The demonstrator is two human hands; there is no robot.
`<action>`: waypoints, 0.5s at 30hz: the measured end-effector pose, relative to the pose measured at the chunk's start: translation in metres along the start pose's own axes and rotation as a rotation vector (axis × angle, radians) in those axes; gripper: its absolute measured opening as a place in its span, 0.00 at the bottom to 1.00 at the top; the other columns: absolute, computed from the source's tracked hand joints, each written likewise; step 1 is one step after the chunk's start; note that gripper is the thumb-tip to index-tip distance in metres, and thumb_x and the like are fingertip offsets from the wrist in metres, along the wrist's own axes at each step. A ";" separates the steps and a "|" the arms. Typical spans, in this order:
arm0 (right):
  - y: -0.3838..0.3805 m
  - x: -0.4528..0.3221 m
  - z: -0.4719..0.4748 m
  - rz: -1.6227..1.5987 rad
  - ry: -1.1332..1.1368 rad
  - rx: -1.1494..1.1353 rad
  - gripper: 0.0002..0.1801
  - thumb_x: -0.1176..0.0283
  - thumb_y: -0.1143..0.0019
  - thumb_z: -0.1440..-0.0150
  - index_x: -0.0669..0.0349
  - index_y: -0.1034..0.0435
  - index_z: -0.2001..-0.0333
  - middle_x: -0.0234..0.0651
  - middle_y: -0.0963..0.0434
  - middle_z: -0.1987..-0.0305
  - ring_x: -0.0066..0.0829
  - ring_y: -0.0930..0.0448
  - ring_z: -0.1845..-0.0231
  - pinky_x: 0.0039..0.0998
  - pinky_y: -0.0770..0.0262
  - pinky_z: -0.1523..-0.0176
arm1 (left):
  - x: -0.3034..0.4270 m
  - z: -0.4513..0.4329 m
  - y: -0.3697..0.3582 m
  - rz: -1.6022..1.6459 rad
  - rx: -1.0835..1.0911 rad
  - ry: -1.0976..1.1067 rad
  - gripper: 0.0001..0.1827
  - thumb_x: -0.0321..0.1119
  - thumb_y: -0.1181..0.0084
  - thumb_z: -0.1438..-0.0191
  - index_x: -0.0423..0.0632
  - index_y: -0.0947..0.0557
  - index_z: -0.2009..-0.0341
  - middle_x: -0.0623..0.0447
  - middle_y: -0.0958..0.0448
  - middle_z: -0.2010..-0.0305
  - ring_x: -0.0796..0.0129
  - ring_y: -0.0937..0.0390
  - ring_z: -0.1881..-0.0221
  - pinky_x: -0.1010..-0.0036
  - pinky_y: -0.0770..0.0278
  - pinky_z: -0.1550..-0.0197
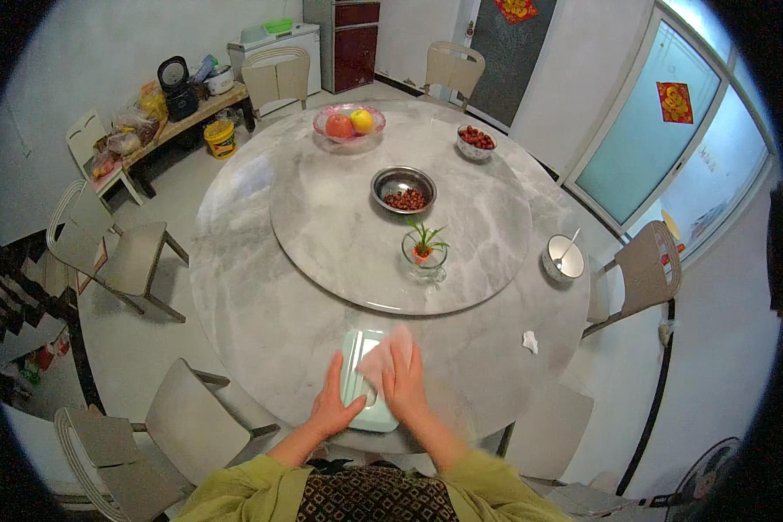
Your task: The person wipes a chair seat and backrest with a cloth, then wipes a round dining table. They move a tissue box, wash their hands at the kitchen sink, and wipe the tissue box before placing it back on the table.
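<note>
A pale mint-green box [373,417] with rounded corners lies on the table near the front edge, its long side pointing away from me. My left hand [333,408] holds its left side, thumb across the top and fingers along the edge. A thin pinkish cloth or tissue [377,359] is gripped in my right hand [403,385], over the upper right part of the box. That hand and the cloth are somewhat blurred. They hide part of the box's top, where a pale oval shape partly shows.
The round marble-patterned table [254,339] carries a turntable [326,261] with a steel bowl [403,171] of reddish-brown pieces and a glass cup [424,267] holding a small plant. A fruit bowl [349,134], red-fruit bowl [476,151], spoon bowl [556,274] and crumpled tissue [530,342] surround them. Chairs [192,424] ring the table.
</note>
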State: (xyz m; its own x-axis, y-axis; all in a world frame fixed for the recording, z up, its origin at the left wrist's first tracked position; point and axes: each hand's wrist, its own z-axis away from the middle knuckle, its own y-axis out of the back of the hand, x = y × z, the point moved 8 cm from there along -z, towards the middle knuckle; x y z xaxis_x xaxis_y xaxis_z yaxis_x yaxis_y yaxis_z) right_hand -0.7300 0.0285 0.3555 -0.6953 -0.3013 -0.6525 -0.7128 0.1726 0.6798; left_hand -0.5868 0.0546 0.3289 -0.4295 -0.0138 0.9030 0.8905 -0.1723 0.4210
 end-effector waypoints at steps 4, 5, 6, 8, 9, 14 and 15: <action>-0.006 -0.027 0.056 -0.101 -0.066 -0.101 0.28 0.71 0.61 0.47 0.70 0.53 0.43 0.68 0.57 0.43 0.64 0.49 0.44 0.44 0.50 0.42 | -0.014 -0.001 0.021 -0.267 -0.051 0.015 0.45 0.42 0.44 0.60 0.41 0.52 0.41 0.39 0.54 0.39 0.49 0.52 0.39 0.66 0.46 0.43; -0.008 -0.028 0.051 -0.068 -0.047 -0.051 0.28 0.70 0.61 0.46 0.68 0.52 0.44 0.66 0.56 0.43 0.63 0.48 0.44 0.44 0.49 0.42 | -0.016 0.002 0.023 -0.192 -0.062 0.066 0.45 0.42 0.44 0.60 0.41 0.52 0.42 0.39 0.52 0.39 0.50 0.50 0.40 0.66 0.45 0.43; -0.010 -0.027 0.042 -0.033 -0.023 0.002 0.27 0.69 0.60 0.46 0.67 0.51 0.44 0.64 0.55 0.43 0.62 0.47 0.44 0.44 0.47 0.43 | -0.014 0.005 0.025 -0.116 -0.069 0.111 0.45 0.42 0.44 0.60 0.41 0.51 0.42 0.39 0.50 0.40 0.50 0.48 0.40 0.67 0.44 0.44; -0.014 -0.022 0.015 0.048 -0.044 0.006 0.27 0.66 0.60 0.46 0.66 0.48 0.45 0.62 0.50 0.44 0.60 0.43 0.46 0.43 0.43 0.46 | -0.016 0.006 0.027 -0.123 -0.024 0.086 0.45 0.43 0.45 0.61 0.41 0.50 0.42 0.40 0.44 0.42 0.52 0.41 0.44 0.68 0.40 0.46; -0.015 -0.016 -0.005 0.091 -0.089 -0.044 0.26 0.64 0.60 0.46 0.65 0.47 0.46 0.62 0.47 0.46 0.58 0.40 0.48 0.42 0.40 0.48 | -0.017 0.006 0.029 -0.106 -0.045 0.082 0.44 0.43 0.45 0.61 0.43 0.50 0.41 0.41 0.44 0.42 0.52 0.41 0.44 0.68 0.40 0.46; -0.035 0.000 -0.048 0.165 -0.264 -0.488 0.24 0.55 0.68 0.45 0.62 0.37 0.53 0.54 0.29 0.63 0.52 0.29 0.61 0.41 0.34 0.57 | -0.020 -0.013 0.047 -0.108 -0.359 -0.033 0.43 0.45 0.45 0.61 0.53 0.48 0.40 0.45 0.43 0.42 0.54 0.41 0.44 0.68 0.41 0.46; -0.038 -0.002 -0.040 0.129 -0.287 -0.435 0.24 0.55 0.68 0.45 0.62 0.37 0.53 0.54 0.29 0.62 0.52 0.29 0.60 0.41 0.34 0.57 | -0.026 -0.017 0.052 -0.110 -0.466 -0.033 0.44 0.45 0.44 0.61 0.53 0.48 0.40 0.45 0.43 0.41 0.55 0.41 0.44 0.68 0.41 0.45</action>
State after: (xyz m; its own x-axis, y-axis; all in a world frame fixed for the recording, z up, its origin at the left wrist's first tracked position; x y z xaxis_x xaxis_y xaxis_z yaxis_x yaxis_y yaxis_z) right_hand -0.6978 -0.0154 0.3444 -0.8154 -0.0239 -0.5785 -0.5583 -0.2321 0.7965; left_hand -0.5322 0.0291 0.3262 -0.5056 0.0597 0.8607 0.6746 -0.5945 0.4376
